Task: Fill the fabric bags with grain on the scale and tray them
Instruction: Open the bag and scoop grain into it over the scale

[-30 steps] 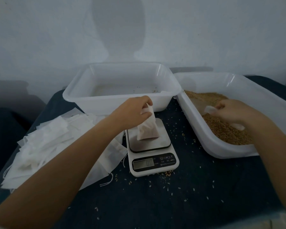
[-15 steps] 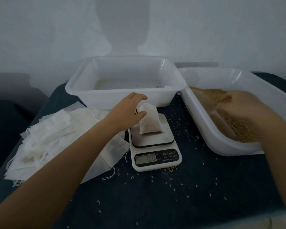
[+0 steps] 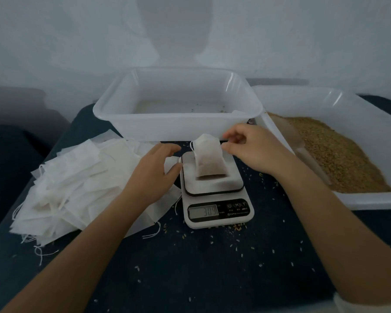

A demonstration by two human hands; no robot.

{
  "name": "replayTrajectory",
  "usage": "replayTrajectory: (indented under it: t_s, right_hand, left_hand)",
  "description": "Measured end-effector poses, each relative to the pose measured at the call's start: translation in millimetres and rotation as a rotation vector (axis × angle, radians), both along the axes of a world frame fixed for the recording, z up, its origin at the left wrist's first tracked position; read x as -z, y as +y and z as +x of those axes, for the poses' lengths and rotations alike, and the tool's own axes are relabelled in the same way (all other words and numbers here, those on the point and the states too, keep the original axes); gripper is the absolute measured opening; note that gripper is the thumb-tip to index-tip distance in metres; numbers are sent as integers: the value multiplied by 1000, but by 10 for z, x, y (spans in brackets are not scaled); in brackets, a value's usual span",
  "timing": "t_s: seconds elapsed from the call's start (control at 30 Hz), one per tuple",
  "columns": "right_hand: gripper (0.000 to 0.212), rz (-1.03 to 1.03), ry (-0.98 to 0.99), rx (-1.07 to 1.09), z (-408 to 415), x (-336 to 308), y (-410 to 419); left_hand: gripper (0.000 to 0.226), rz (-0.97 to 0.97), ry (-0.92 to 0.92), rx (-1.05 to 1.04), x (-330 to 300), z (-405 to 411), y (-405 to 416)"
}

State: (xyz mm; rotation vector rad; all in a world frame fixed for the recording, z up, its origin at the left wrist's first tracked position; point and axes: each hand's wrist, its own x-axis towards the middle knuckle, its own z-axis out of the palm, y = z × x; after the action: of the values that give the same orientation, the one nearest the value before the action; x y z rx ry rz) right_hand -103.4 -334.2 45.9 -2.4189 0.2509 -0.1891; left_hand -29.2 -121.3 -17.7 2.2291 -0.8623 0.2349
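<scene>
A small fabric bag (image 3: 209, 158), partly filled with grain, sits on the platform of the kitchen scale (image 3: 215, 188) in the middle of the dark bench (image 3: 212, 267). Its neck is bunched toward the top and a drawstring loop hangs out on its left side. The display is lit, though the digits are too soft to read with confidence.

The left hand (image 3: 155, 171) rests just beside the scale's left edge, over the pile of empty bags (image 3: 77, 184); its grip is relaxed and apart, fingers loosely curved and holding nothing. The right hand (image 3: 251, 145) hovers at the bag's upper right, fingers curled toward the neck. Whether that grip is pinching a string or only close to the cloth, I cannot tell.

Behind the scale stands the empty white tray (image 3: 178, 125), with only stray kernels on its floor. To the right, the grain bin (image 3: 370, 199) is well stocked.

The likely step is closing the bag and lifting it into the tray. The main risk is a spill: the neck does not look fully drawn shut (loose kernels already dot the bench around the scale), so a tilted lift could shed grain and undo the weighed amount. Any hand pressure on the platform would also falsify the reading.
</scene>
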Motion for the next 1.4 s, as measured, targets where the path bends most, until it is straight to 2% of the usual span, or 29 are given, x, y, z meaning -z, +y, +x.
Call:
replayTrajectory:
  t_s: [0.1,0.27,0.37,0.47,0.6,0.63,0.77,0.97,1.1,1.23,1.3,1.4]
  right_hand:
    - [24,26,51,13,132,134,-30]
    - [63,6,143,25,339,284,-27]
    - [72,9,184,22,480,293,-23]
    - [67,47,238,-1,585,242,-24]
    - [22,70,231,-36,653,183,-19]
    - [17,68,219,-50,653,169,-18]
    - [19,-27,179,-142,594,4,35]
    - [19,-127,113,-278,561,-576,133]
    - [41,-137,-45,-224,746,-1047,72]
    - [19,-127,-212,-158,1026,-1258,-8]
    - [17,-165,-255,-111,1195,-1199,-28]
    - [21,-260,-210,-55,1431,-920,-51]
  left_hand:
    - [35,7,2,7,24,-11,25]
    - [31,7,5,15,1,-32,-7]
    - [29,5,3,22,-21,-57,-28]
    - [29,3,3,17,-58,-74,-33]
    - [27,14,20,10,-94,-89,3]
    - [27,19,24,10,-99,-94,15]
    - [25,24,20,18,-149,-123,92]
    - [23,97,-72,-5,-335,-138,303]
    - [30,274,-112,-41,-434,-105,511]
    - [49,519,-120,-28,-395,-83,675]
    - [59,624,-127,-18,-334,-85,723]
    - [61,699,-156,-24,-235,-90,786]
